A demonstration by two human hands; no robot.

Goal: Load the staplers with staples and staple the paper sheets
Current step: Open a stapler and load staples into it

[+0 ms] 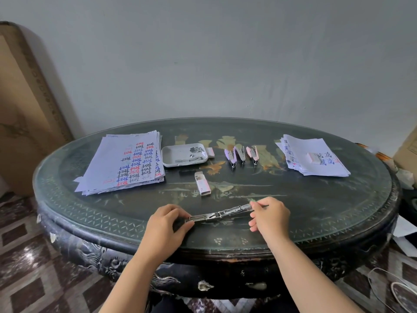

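Head view: left hand (168, 224) pinches one end and right hand (269, 216) the other of the long metal stapler (220, 215), splayed open flat at the dark oval worktop's (338, 211) near edge, and a slip could snap it shut on fingers.

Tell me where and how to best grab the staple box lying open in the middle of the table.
Pinch the staple box across its two long sides near the closed near end, coming straight down from above. It lies flat and alone on the table, long axis running away from the person, open drawer end pointing toward the tray. Keeping it level should help stop staples sliding out.
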